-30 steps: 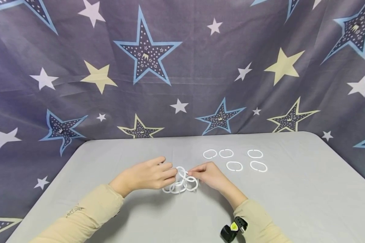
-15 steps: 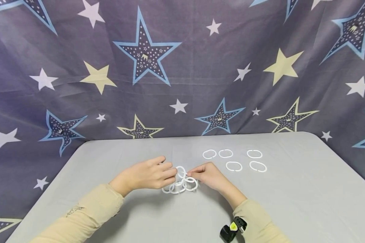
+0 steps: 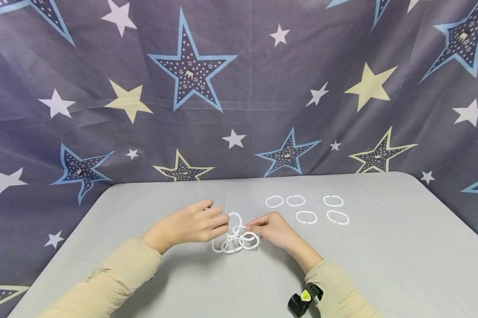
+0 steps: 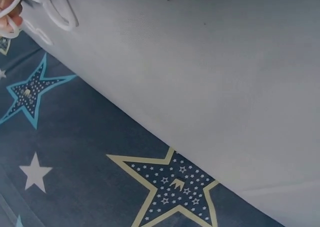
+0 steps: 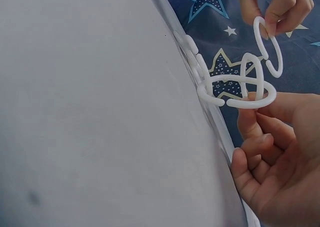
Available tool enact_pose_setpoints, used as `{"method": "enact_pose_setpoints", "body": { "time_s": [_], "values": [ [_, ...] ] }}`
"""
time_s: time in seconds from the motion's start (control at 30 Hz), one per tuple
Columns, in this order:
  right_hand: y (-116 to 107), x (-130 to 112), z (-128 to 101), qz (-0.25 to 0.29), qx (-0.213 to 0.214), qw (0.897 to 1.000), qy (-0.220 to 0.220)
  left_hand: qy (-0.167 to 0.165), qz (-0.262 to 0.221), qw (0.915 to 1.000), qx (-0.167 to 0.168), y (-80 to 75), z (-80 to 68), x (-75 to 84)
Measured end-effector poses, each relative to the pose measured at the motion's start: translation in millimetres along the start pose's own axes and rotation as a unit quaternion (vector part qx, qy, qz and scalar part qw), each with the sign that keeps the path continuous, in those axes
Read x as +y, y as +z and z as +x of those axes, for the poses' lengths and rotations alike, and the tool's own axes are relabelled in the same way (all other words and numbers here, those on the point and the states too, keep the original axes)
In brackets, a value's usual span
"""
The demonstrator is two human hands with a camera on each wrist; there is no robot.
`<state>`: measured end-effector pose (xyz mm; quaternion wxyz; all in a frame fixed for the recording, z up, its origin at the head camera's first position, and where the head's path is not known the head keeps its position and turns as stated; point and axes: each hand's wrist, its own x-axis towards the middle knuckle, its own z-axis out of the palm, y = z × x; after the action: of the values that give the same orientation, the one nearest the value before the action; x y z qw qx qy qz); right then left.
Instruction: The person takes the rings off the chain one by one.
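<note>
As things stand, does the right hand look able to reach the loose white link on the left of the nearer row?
Probably yes: only bare tabletop shows between the right hand and that loose link. But the hand pinches a chained white link and would likely have to release that first.

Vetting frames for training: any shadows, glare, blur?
Head: soft shadows below the left hand and right hand on the grey tabletop, no strong glare; left wrist: tabletop darkens toward the top; right wrist: dark blurred smudge at lower left, white rings fairly crisp.
</note>
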<state>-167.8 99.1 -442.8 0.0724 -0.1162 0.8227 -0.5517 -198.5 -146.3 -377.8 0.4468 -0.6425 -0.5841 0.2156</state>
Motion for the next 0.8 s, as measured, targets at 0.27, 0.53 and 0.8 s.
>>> {"method": "enact_pose_setpoints", "body": {
  "time_s": [0.27,0.53,0.8],
  "values": [
    [0.7,1.2,1.0,0.003,-0.005,1.0,-0.007,-0.059,-0.034,0.9975,0.017,13.4,-2.4,-3.2],
    [0.5,3.7,2.3,0.005,-0.006,1.0,-0.01,-0.121,-0.076,0.9897,-0.002,26.5,1.2,-8.5],
    [1.2,3.6,1.6,0.012,-0.008,1.0,-0.015,-0.141,-0.079,0.9857,-0.047,45.5,3.3,-9.1]
  ]
}}
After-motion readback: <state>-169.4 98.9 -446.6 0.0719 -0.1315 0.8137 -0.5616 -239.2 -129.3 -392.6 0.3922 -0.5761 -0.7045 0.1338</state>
